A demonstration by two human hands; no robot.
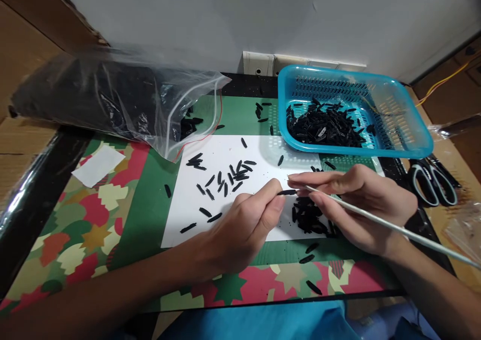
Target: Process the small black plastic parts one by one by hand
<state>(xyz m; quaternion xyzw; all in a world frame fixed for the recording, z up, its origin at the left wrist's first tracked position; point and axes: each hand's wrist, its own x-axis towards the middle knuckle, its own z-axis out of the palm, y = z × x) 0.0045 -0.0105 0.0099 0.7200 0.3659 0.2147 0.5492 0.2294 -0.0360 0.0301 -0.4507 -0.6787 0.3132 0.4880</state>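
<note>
My left hand (248, 224) pinches one end of a small black piece (287, 192) between thumb and forefinger. Close by on the right, my right hand (356, 204) grips a thin pale rod (379, 221), whose tip meets the free end of that piece. Beneath both hands lies a white sheet (180, 189). Several loose black pieces (236, 174) are scattered on its left half, and a denser pile (310, 217) lies partly under my right hand.
A blue basket (409, 129) holding many black pieces stands at the back right, with scissors (432, 182) beside it. A clear zip bag (124, 104) of black material fills the back left. A paper scrap (98, 165) lies on the patterned mat (75, 229).
</note>
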